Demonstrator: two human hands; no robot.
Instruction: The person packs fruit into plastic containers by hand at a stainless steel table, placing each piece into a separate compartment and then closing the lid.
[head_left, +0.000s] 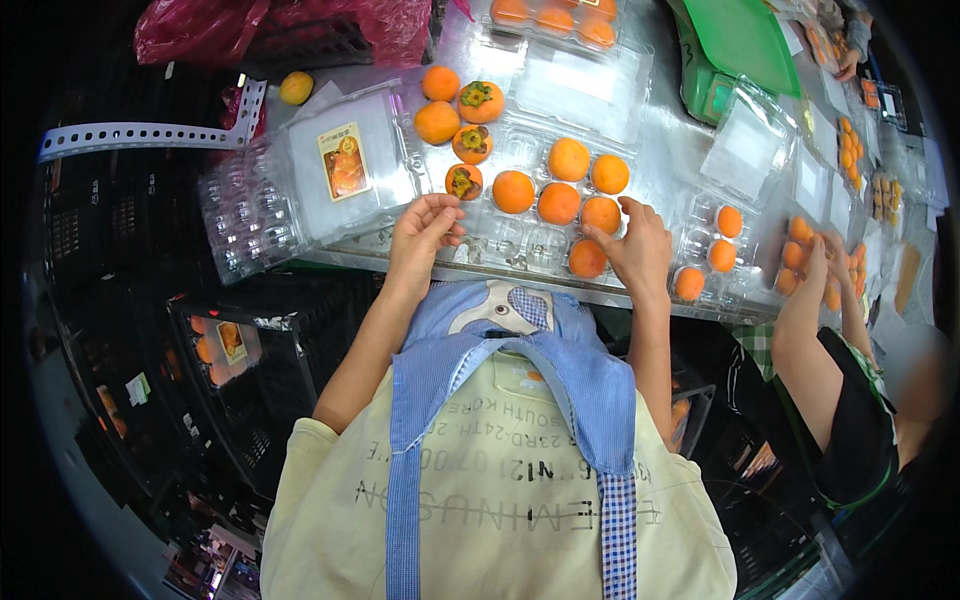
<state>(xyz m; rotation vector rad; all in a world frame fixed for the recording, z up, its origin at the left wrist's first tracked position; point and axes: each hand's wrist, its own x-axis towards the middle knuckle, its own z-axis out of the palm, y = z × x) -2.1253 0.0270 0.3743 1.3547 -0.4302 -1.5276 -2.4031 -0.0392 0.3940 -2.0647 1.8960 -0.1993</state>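
Observation:
A clear plastic clamshell tray (502, 238) with moulded cups lies before me on the metal table, its lid (574, 86) folded back. Several orange persimmons sit in its cups, among them one (559, 203) near the middle. My right hand (641, 247) has thumb and forefinger around a persimmon (601, 215) at the tray's right side. Another persimmon (586, 259) sits just below that thumb. My left hand (427, 232) is loosely curled at the tray's left edge, nothing visible in it. Its fingertips are close to a persimmon with its calyx up (463, 181).
Left lies a clear clamshell (300, 187) with a label on its lid. Loose persimmons (437, 123) lie beyond my left hand. A green scale (739, 49) stands at the back right. Another part-filled tray (697, 251) lies right, beside a co-worker's hands (825, 251). Black crates (247, 360) stand below left.

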